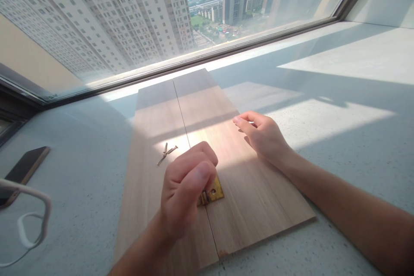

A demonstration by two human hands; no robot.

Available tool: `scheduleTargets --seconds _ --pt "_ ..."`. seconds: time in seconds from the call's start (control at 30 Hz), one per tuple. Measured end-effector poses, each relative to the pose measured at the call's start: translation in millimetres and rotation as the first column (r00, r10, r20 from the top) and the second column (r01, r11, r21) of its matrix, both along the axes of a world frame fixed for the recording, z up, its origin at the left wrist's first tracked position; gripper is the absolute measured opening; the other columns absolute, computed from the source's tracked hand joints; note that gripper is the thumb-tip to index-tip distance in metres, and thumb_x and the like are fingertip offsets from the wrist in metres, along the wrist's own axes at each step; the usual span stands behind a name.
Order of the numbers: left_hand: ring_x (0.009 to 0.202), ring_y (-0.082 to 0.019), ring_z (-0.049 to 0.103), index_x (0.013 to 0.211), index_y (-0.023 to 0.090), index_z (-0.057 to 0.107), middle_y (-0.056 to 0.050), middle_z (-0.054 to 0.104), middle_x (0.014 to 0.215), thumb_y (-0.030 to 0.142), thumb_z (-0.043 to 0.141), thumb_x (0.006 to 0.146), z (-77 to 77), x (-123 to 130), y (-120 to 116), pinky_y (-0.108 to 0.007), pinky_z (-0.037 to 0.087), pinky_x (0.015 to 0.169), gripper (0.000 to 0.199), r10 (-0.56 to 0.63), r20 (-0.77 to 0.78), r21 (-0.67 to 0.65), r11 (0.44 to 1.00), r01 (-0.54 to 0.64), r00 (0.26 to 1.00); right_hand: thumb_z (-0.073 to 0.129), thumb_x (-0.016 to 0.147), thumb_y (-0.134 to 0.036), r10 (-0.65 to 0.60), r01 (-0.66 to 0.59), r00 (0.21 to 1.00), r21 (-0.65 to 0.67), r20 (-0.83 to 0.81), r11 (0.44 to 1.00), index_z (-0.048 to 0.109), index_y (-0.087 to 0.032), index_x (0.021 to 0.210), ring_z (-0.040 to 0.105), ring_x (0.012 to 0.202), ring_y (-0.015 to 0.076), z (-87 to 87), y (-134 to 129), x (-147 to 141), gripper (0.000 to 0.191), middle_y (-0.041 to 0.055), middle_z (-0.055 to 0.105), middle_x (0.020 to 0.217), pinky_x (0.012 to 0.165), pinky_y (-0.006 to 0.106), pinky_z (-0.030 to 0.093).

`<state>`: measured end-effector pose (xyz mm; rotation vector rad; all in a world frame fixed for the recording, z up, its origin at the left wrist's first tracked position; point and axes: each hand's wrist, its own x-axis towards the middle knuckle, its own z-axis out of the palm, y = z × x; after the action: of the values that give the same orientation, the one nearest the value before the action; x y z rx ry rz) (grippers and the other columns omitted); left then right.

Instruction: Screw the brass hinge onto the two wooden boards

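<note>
Best to align the hinge (218,190) squarely along the seam (181,114), left hand (189,189) fingers curled together, right hand (263,133) fingertips together, anything inside either hidden.

The two boards (223,155) are pale tan with fine streaky grain, and the hinge (219,187) is brassy yellow. The surface (343,151) is whitish grey with dark speckles. The cable (48,211) is white.

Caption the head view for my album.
Left hand over a hinge, right hand at the edge of a board, screws nearby.
</note>
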<state>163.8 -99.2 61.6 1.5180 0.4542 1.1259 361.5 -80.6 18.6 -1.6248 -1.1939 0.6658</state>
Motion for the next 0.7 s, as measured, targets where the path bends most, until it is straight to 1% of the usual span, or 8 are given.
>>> scheduleTargets --seconds 0.07,0.13,0.23,0.3,0.37,0.43,0.6,0.7 --pt "0.057 -0.012 0.039 0.064 0.018 0.044 0.001 0.037 0.059 0.035 0.049 0.092 0.8 3 -1 -0.028 0.033 0.055 0.034 0.128 0.119 -0.083 0.989 -0.119 0.984 0.057 0.084 -0.052 0.003 -0.003 1.000 -0.001 -0.002 1.000 0.068 -0.021 0.080 0.056 0.068 0.0160 -0.1 0 0 0.033 0.0008 0.062 0.069 0.060 0.028 0.042" --pt "0.053 -0.011 0.036 0.060 0.018 0.042 0.003 0.033 0.054 0.042 0.053 0.092 1.5 7 -1 -0.026 0.034 0.052 0.042 0.278 0.212 -0.150 0.957 -0.250 0.937 0.058 0.084 -0.052 0.006 -0.006 1.000 -0.004 -0.003 1.000 0.068 -0.021 0.079 0.053 0.065 0.0147 0.4 0 0 0.033 0.0004 0.061 0.069 0.060 0.028 0.041" --pt "0.050 -0.010 0.042 0.053 0.016 0.046 0.003 0.040 0.050 0.048 0.057 0.089 2.2 12 -4 -0.025 0.037 0.051 0.049 0.472 0.219 -0.155 0.881 -0.447 0.854 0.058 0.084 -0.051 0.012 -0.012 1.000 -0.003 -0.004 1.000 0.068 -0.021 0.078 0.050 0.060 0.0128 1.8 -1 0 0.032 -0.0003 0.060 0.067 0.058 0.028 0.041" --pt "0.051 -0.010 0.046 0.054 0.016 0.051 0.002 0.045 0.050 0.047 0.058 0.088 2.3 16 -9 -0.026 0.040 0.052 0.047 0.536 0.204 -0.159 0.844 -0.513 0.819 0.058 0.084 -0.050 0.014 -0.014 1.000 0.000 -0.003 1.000 0.068 -0.021 0.078 0.049 0.059 0.0125 2.4 -2 0 0.032 -0.0004 0.059 0.067 0.058 0.028 0.040" --pt "0.050 -0.010 0.043 0.052 0.015 0.047 0.003 0.041 0.049 0.047 0.054 0.091 2.1 20 -14 -0.025 0.038 0.050 0.051 0.549 0.214 -0.191 0.835 -0.517 0.808 0.057 0.084 -0.050 0.014 -0.014 1.000 0.003 -0.002 1.000 0.068 -0.021 0.079 0.048 0.059 0.0126 2.4 -2 -1 0.032 -0.0003 0.059 0.067 0.057 0.028 0.039" --pt "0.047 -0.009 0.037 0.050 0.015 0.039 0.004 0.033 0.048 0.045 0.051 0.093 1.6 22 -17 -0.025 0.032 0.047 0.054 0.516 0.250 -0.191 0.856 -0.481 0.820 0.057 0.084 -0.051 0.010 -0.010 1.000 0.003 0.000 1.000 0.068 -0.021 0.079 0.048 0.059 0.0128 1.9 -2 -1 0.032 -0.0002 0.060 0.067 0.057 0.028 0.039" --pt "0.043 -0.007 0.023 0.051 0.016 0.026 0.005 0.020 0.047 0.024 0.051 0.089 0.9 24 -14 -0.026 0.022 0.044 0.046 0.386 0.309 -0.083 0.922 -0.379 0.869 0.058 0.083 -0.052 -0.002 0.002 1.000 -0.015 -0.001 1.000 0.068 -0.021 0.079 0.052 0.061 0.0141 0.1 -1 -1 0.033 0.0009 0.061 0.069 0.058 0.028 0.040" --pt "0.040 -0.006 0.019 0.052 0.017 0.023 0.005 0.018 0.046 0.019 0.046 0.090 0.3 21 -8 -0.026 0.017 0.041 0.044 0.277 0.314 -0.015 0.958 -0.287 0.908 0.058 0.083 -0.053 -0.007 0.007 1.000 -0.022 -0.005 1.000 0.068 -0.021 0.080 0.057 0.069 0.0168 -0.7 0 -1 0.034 0.0016 0.062 0.071 0.059 0.028 0.042"
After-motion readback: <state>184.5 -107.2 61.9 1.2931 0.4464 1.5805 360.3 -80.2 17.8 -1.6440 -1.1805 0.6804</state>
